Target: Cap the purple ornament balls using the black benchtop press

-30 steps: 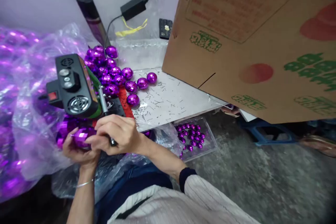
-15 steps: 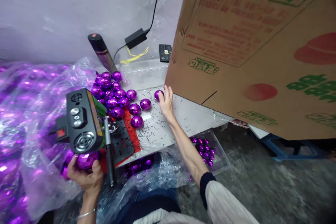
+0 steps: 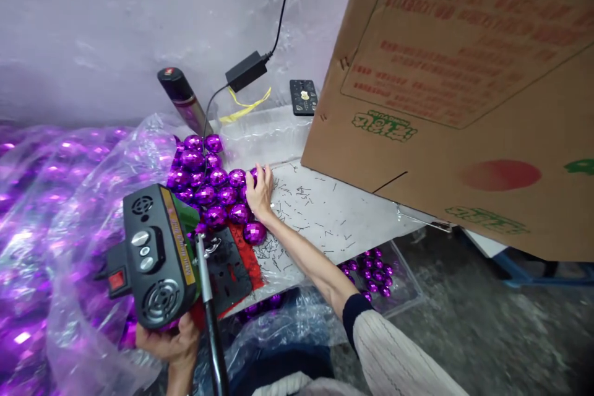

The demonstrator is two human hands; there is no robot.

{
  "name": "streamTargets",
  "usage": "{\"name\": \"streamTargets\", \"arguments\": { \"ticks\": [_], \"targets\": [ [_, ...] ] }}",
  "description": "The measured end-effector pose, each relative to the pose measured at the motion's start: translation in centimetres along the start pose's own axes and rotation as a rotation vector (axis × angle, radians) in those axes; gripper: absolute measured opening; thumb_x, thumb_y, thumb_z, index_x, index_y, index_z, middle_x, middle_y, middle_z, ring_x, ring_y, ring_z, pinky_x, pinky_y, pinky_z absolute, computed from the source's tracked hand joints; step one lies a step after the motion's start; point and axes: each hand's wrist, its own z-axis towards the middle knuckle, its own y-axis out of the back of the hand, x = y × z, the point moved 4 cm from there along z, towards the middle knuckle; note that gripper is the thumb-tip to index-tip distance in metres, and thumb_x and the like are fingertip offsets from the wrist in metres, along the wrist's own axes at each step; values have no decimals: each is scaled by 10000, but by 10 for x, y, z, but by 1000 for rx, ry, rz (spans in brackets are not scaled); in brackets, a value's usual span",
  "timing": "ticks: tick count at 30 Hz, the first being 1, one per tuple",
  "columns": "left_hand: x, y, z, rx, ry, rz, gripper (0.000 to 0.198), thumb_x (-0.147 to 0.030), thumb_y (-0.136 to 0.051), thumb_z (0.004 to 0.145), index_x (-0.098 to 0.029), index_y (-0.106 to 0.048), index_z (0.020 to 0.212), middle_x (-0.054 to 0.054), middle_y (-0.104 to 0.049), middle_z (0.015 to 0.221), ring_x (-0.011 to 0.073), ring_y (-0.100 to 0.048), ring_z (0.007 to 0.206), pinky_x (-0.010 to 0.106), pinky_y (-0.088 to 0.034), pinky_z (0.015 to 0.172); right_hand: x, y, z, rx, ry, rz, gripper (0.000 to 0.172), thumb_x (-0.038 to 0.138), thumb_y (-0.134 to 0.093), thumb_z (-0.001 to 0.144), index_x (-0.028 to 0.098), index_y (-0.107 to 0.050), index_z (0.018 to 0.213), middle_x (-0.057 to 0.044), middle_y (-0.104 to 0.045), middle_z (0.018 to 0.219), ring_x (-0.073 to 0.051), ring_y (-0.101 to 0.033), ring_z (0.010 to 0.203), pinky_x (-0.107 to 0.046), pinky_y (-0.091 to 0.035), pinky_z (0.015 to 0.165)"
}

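Note:
My left hand is beneath the black and green machine, its fingers closed round a shiny purple ball that is mostly hidden by the machine. My right hand lies against the right side of a cluster of purple faceted balls, with its fingers extended and partly covering a ball or two. Another faceted ball sits just below that hand. The machine has round vents, knobs, a red switch and a black-handled lever.
A large cardboard box leans over the right of the white tabletop, which is littered with dark slivers. Behind stand a dark bottle, a power adapter and a phone. A clear tray holds small purple balls; plastic-wrapped balls fill the left.
My right hand has moved left, bringing loose balls up against the cluster. My left hand has slipped further under the machine, covering most of its ball. The view has shifted slightly.

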Motion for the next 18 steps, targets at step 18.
{"name": "streamTargets", "arguments": {
  "ticks": [18],
  "targets": [
    [97, 4, -72, -708, -93, -199, 634, -531, -741, 716, -209, -505, 1208, 125, -587, 1140, 338, -638, 1141, 592, -512, 1047, -17, 29, -1, 148, -17, 128, 907, 825, -173, 923, 233, -297, 1598, -95, -227, 1727, -295, -177, 1619, -554, -194, 1322]
  ]
}}
